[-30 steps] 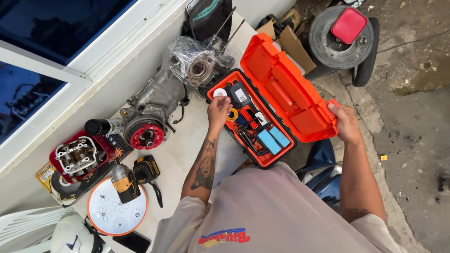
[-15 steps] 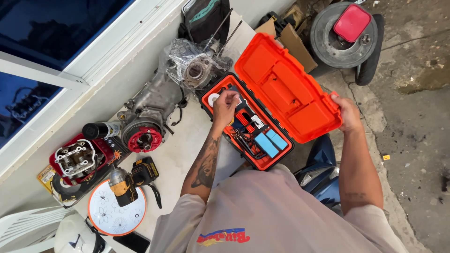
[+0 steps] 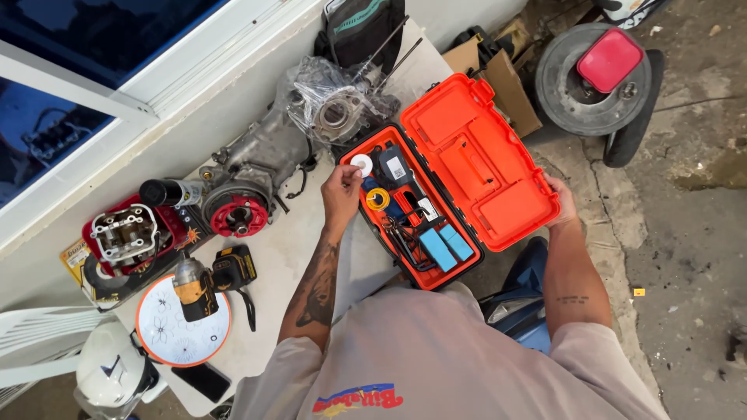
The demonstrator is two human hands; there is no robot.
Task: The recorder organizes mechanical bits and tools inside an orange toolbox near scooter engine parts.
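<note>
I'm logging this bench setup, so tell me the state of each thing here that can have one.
Toolbox: open, full of tools.
Toolbox lid: swung back, propped by the right hand.
Left hand: at the box's near rim, holding nothing I can make out.
Cordless drill: lying on a round white plate.
Engine: off its vehicle, on the table.

On the grey table point(image 3: 272, 264) lies a scooter engine point(image 3: 257, 167), partly wrapped in clear plastic. Beside it is a red cylinder head point(image 3: 124, 233). A yellow and black cordless drill point(image 3: 210, 281) rests on a round white plate point(image 3: 167, 330). A white helmet point(image 3: 113, 369) is near the table corner. On the ground stands a wheel point(image 3: 595, 85) with a red tail light point(image 3: 609, 58) on it.
</note>
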